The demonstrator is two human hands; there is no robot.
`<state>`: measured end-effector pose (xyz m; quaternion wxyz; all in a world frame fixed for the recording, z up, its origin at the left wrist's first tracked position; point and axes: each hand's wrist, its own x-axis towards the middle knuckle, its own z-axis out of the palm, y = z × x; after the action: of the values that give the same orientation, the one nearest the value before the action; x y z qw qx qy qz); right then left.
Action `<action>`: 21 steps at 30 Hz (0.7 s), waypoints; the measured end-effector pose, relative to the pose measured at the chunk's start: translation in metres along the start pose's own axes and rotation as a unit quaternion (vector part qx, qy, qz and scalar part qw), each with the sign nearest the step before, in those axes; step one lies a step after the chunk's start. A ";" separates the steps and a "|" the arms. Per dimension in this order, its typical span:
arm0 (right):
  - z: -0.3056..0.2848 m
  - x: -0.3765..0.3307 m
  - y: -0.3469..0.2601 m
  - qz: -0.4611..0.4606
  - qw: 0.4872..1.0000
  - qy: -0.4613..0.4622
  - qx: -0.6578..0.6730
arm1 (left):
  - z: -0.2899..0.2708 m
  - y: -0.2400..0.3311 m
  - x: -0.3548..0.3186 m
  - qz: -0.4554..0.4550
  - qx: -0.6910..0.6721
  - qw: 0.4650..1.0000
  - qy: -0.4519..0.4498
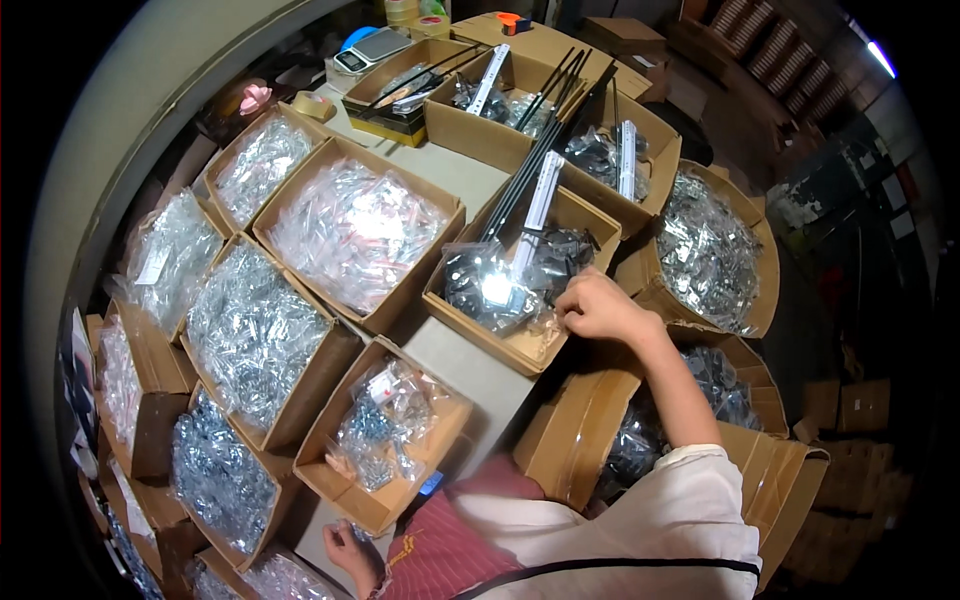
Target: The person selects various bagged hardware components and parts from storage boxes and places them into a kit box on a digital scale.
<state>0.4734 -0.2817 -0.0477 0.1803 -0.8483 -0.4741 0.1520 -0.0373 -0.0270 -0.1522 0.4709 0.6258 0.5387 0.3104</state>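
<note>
My right hand [597, 306] is at the right side of a cardboard box [447, 307]. Its fingers are curled down over the contents, and whatever they hold is hidden. Inside that box lie clear bags of black parts [470, 280], a bundle of thin black rods [522, 192] and white printed strips [540, 205], both leaning up out of it. My left hand [350, 553] is low in the view with its fingers curled in and nothing visible in them. It is just below a smaller box [345, 497] of clear bags of small metal parts [385, 425].
On the left stand several boxes of bagged metal pieces [255, 335], with a box of clear packets [355, 235] beside them. More boxes with rods and strips are at the back, near a scale [372, 52]. Open cartons [575, 430] crowd my right arm.
</note>
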 end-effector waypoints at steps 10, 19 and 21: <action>-0.019 0.002 0.010 -0.058 0.977 0.200 -0.052 | 0.001 -0.009 0.003 0.023 -0.002 1.000 0.006; -0.025 0.009 0.037 0.036 0.986 -0.004 -0.162 | -0.002 -0.013 0.003 0.025 0.026 0.999 0.005; -0.001 0.013 0.063 0.011 0.981 0.100 -0.167 | -0.002 -0.015 0.003 0.026 0.031 0.999 0.010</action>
<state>0.5273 -0.3013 -0.0759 0.0807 -0.8824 -0.4633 -0.0134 -0.0444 -0.0242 -0.1652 0.4376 0.6509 0.5361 0.3123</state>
